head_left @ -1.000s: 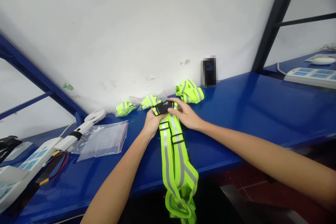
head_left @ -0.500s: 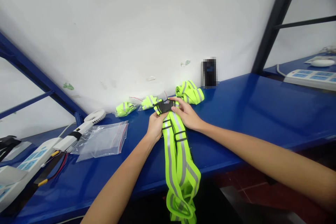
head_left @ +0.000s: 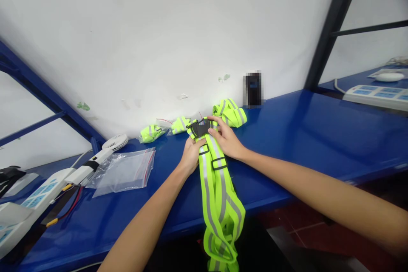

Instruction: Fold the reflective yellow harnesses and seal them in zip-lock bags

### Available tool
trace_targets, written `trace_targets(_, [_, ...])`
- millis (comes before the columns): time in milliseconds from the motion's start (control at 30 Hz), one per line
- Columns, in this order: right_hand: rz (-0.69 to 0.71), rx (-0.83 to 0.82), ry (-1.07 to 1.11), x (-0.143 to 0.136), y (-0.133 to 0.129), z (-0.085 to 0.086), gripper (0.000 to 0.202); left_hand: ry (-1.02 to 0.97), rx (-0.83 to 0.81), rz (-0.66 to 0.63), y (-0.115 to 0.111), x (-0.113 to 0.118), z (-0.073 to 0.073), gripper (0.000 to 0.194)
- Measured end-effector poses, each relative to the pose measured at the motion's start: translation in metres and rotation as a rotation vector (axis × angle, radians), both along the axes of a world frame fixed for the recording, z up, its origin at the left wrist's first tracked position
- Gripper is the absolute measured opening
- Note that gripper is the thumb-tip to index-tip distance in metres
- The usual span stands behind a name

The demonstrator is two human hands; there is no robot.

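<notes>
Both hands hold a fluorescent yellow reflective strap harness with grey stripes, its loops hanging over the table's front edge. At its top is a black plastic buckle. My left hand closes on the strap just below the buckle's left side. My right hand pinches the strap and buckle on the right, index finger along the top and thumb in front. Below the hands, black strap adjusters sit on the webbing. The undersides of the left fingers are hidden.
Behind the hands lie a loose yellow strap bundle and bagged ones. To the left are clear zip bags, a white fan and a power strip. A pixelated dark object stands against the wall on the blue table.
The left hand has slid slightly right and down along the strap below the buckle. The buckle's face has tilted a little, and the right hand keeps its grip.
</notes>
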State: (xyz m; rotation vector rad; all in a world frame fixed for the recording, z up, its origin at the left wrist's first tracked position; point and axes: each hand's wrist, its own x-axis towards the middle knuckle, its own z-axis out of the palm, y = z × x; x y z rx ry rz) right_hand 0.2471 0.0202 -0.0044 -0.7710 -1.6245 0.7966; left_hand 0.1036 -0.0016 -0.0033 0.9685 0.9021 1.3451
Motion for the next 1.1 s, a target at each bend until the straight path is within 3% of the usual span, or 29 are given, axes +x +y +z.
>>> trace_targets(167, [-0.059,0.044,-0.019,-0.002,0.001,-0.002,0.044,-0.052,-0.075,-0.006,0.0,-0.006,0.003,0.045])
trace_targets(367, [0.043,0.037,0.121,-0.005,0.005,-0.004,0.044,-0.033,-0.045,-0.086,0.001,-0.005,0.002,0.042])
trace_targets(633, [-0.072,0.185,-0.054,-0.002,0.0,-0.004,0.053,-0.041,0.002,-0.109,0.001,-0.003,-0.003,0.051])
trace_targets(767, [-0.096,0.112,-0.059,-0.003,-0.003,-0.005,0.063,0.035,0.076,-0.148,0.0,-0.004,-0.003,0.06])
trace_targets(933, [-0.022,-0.03,-0.033,-0.002,0.0,-0.002,0.07,0.134,0.118,-0.07,0.002,-0.009,-0.001,0.058])
trace_targets(1100, [0.174,-0.156,0.049,0.001,0.006,0.005,0.044,0.181,0.157,-0.033,0.005,-0.013,0.003,0.056])
